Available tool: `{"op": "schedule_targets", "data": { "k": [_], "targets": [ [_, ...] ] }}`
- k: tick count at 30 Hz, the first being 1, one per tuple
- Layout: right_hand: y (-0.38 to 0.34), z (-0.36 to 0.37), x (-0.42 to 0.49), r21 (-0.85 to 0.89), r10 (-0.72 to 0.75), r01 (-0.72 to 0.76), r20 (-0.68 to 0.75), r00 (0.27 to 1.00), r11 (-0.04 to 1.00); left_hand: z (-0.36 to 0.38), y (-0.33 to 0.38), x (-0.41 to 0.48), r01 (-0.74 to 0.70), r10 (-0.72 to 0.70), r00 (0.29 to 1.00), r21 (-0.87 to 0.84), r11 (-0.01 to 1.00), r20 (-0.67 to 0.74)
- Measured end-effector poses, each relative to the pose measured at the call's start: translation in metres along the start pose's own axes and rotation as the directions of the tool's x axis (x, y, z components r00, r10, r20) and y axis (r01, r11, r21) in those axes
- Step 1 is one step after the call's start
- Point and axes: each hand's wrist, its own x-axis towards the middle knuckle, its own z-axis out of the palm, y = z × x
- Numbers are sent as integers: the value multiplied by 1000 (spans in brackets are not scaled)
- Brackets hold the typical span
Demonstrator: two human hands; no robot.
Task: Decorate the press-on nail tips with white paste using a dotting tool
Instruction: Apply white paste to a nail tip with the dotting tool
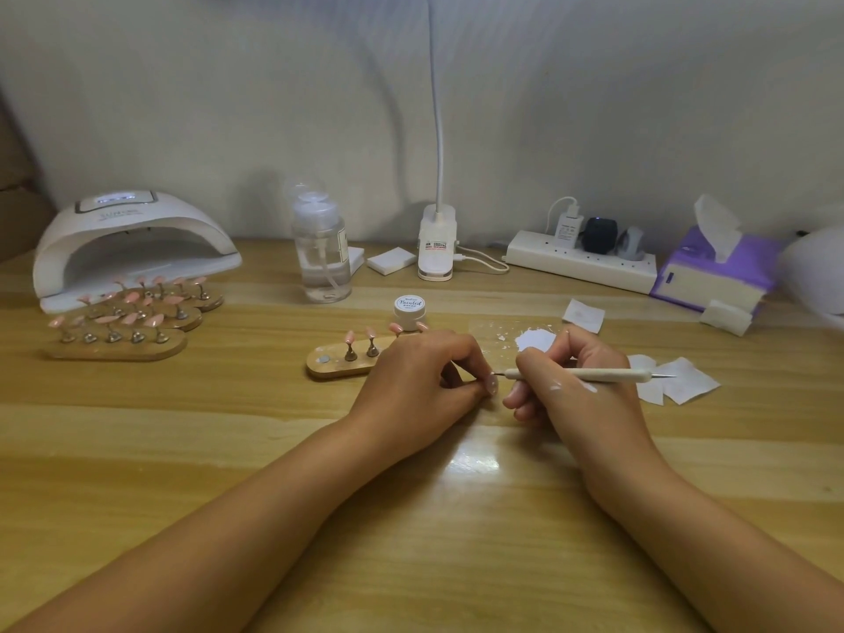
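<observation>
Here, right hand (580, 381) fingers pinch dotting tool (607, 375), long axis lying left-right, working end pointing left, just beside nail tip (492, 384) pinched between left hand (420, 372) fingers.

We faced a plain whitish wall (639, 107) behind a glossy wooden table (182, 427); a white clip lamp (437, 249) stood there.

Jar (409, 308) behind nail stand (347, 360), lamp (132, 249) far left.

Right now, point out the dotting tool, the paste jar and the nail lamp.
dotting tool (612, 375): head view, pale shaft.
paste jar (409, 303): head view, labelled lid.
nail lamp (155, 219): head view, white dome.
</observation>
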Motion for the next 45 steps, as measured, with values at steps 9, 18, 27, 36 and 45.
{"op": "schedule_targets", "data": {
  "k": [9,18,27,36,45],
  "targets": [
    [0,-1,0,26,-5,5,12,1000,1000,-1,2,0,11,-11,1000,2,1000,10],
    [0,-3,0,36,-21,21,-2,1000,999,-1,0,-1,41,-41,999,-31,999,17],
    [-2,-1,0,13,-1,1,3,1000,1000,-1,1,1,100,-97,994,-81,992,39],
    [-2,-2,-1,-32,10,-9,6,1000,999,-2,1,1,93,-91,995,-61,994,39],
    [-5,-2,-2,3,16,-16,-13,1000,1000,-2,1,1,95,-92,995,-60,994,38]
  ]
}}
